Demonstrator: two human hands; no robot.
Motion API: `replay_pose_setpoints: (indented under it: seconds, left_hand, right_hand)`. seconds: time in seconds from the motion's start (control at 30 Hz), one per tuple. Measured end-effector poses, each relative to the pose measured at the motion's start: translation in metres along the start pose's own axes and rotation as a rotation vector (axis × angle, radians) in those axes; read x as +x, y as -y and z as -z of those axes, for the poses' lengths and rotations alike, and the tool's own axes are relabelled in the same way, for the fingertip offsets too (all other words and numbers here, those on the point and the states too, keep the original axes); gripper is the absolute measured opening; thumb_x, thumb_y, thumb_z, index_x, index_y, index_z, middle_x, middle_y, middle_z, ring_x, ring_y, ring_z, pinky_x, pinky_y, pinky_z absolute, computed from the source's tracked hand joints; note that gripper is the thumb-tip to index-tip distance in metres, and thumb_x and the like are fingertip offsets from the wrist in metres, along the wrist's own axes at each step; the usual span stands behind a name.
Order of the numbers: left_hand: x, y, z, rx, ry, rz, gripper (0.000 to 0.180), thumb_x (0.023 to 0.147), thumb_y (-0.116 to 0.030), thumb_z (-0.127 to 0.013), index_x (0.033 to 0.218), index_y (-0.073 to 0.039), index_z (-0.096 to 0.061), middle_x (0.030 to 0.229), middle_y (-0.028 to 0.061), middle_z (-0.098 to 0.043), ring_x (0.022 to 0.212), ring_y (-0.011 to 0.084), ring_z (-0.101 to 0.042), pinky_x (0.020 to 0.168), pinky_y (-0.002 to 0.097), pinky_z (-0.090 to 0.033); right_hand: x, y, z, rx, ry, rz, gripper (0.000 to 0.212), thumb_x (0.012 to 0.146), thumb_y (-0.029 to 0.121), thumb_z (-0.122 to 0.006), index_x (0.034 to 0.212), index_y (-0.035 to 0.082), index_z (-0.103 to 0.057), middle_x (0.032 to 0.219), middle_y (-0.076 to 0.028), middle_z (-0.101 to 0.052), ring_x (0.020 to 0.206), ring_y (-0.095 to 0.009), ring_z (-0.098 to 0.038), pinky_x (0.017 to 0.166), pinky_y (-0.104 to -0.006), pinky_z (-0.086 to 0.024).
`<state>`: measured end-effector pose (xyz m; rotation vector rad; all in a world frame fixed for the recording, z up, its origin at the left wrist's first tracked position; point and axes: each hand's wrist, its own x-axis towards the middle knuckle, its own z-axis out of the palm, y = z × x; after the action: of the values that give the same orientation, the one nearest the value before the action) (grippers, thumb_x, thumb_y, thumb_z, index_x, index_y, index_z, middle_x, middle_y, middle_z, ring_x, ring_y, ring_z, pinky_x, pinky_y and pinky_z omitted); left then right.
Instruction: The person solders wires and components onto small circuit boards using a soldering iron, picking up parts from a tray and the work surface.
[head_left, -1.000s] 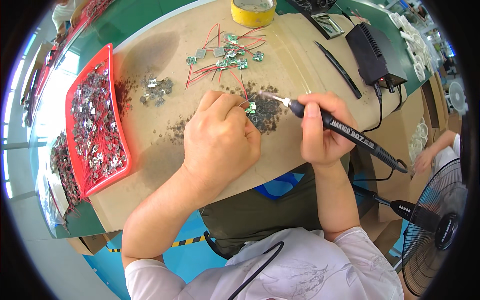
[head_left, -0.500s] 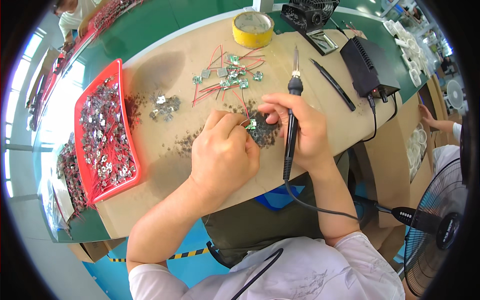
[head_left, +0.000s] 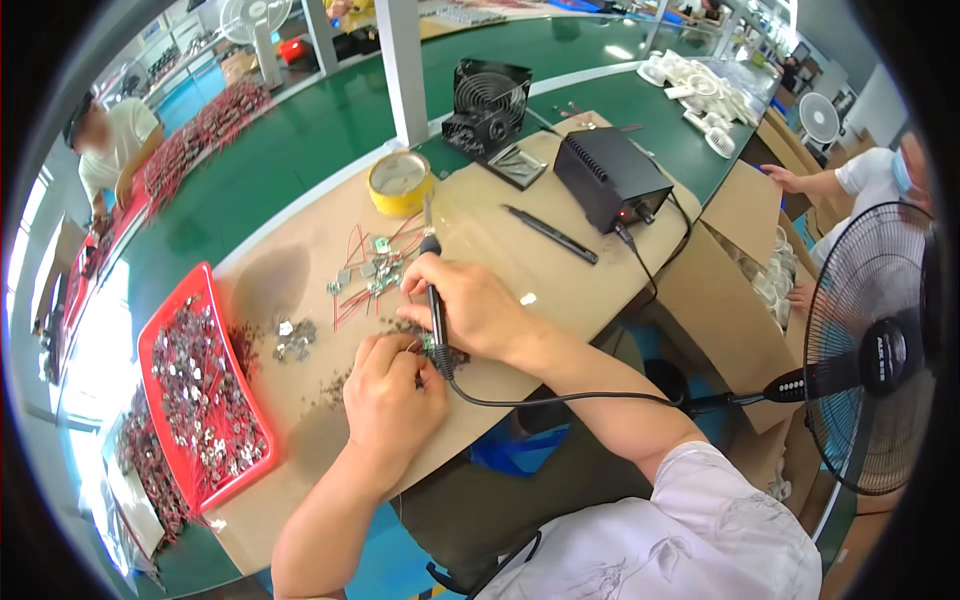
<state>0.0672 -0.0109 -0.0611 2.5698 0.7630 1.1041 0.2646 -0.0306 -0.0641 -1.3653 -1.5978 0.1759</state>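
My right hand [head_left: 485, 312] grips a black soldering iron [head_left: 437, 315], its metal tip pointing away from me and up. Its cable runs back across my right forearm. Close beside it, my left hand [head_left: 392, 398] is closed in a pinch, and a thin strand like solder wire hangs below it. Between the hands sits a small green circuit board [head_left: 428, 343], partly covered by fingers and iron. Just beyond lie several green boards [head_left: 380, 266] with red and black wires. A small pile of metal pieces [head_left: 293, 341] lies left of my hands.
A red tray [head_left: 266, 440] of small metal parts and wires stands at left. Farther back are a yellow tape roll [head_left: 402, 204], a black pen-like tool [head_left: 550, 235], a black power unit [head_left: 612, 178] and a small fan unit [head_left: 490, 105]. A standing fan [head_left: 865, 350] is at right; people work nearby.
The view has swung up and right, so the table appears lower and more of the room shows. My right hand has tipped over nearer the board and left hand, still gripping the iron.
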Motion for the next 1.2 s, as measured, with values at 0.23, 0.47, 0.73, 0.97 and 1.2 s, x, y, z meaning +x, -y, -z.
replay_pose_setpoints:
  seconds: [0.23, 0.47, 0.73, 0.97, 1.2]
  left_hand:
    - [-0.003, -0.002, 0.003, -0.03, 0.019, -0.033, 0.011, 0.078, 0.003, -0.079, 0.087, -0.002, -0.075, 0.102, 0.011, -0.077, 0.093, 0.0332, -0.074, 0.076, 0.0432, -0.063]
    - [-0.001, -0.004, 0.004, -0.002, 0.038, 0.001, 0.009, 0.079, 0.002, -0.079, 0.087, -0.001, -0.075, 0.104, 0.0116, -0.078, 0.093, 0.033, -0.074, 0.078, 0.0433, -0.063]
    - [-0.004, 0.003, 0.002, -0.002, 0.012, -0.024, 0.012, 0.078, 0.003, -0.083, 0.086, -0.002, -0.076, 0.102, 0.011, -0.079, 0.093, 0.031, -0.076, 0.079, 0.0424, -0.065]
    - [-0.001, 0.001, 0.003, -0.016, 0.019, -0.014, 0.011, 0.077, 0.003, -0.082, 0.085, -0.001, -0.076, 0.101, 0.0115, -0.079, 0.093, 0.0313, -0.076, 0.078, 0.0432, -0.064]
    - [-0.002, -0.002, 0.008, 0.001, 0.04, -0.051, 0.01, 0.076, 0.005, -0.075, 0.084, -0.001, -0.075, 0.102, 0.0162, -0.078, 0.092, 0.0391, -0.073, 0.078, 0.0484, -0.062]
  right_hand:
    - [0.002, 0.001, 0.003, 0.109, 0.112, -0.194, 0.034, 0.096, 0.019, -0.092, 0.115, 0.005, -0.067, 0.09, -0.014, -0.081, 0.082, -0.03, -0.081, 0.075, -0.0402, -0.062]
    - [0.006, 0.0, 0.011, 0.24, 0.111, -0.329, 0.028, 0.098, 0.01, -0.086, 0.119, 0.003, -0.068, 0.089, -0.011, -0.084, 0.076, -0.018, -0.081, 0.07, -0.0346, -0.063]
    - [0.002, -0.011, -0.005, 0.221, 0.053, -0.281, 0.026, 0.098, 0.01, -0.086, 0.116, 0.005, -0.069, 0.087, -0.011, -0.083, 0.077, -0.025, -0.082, 0.07, -0.0378, -0.062]
    - [0.004, -0.008, -0.006, 0.182, 0.048, -0.276, 0.036, 0.092, 0.017, -0.093, 0.117, 0.007, -0.069, 0.087, -0.01, -0.082, 0.079, -0.025, -0.081, 0.071, -0.0383, -0.062]
    - [0.002, -0.012, -0.019, 0.159, 0.103, -0.223, 0.032, 0.095, 0.018, -0.084, 0.121, 0.01, -0.066, 0.094, -0.012, -0.076, 0.088, -0.034, -0.076, 0.079, -0.0461, -0.06]
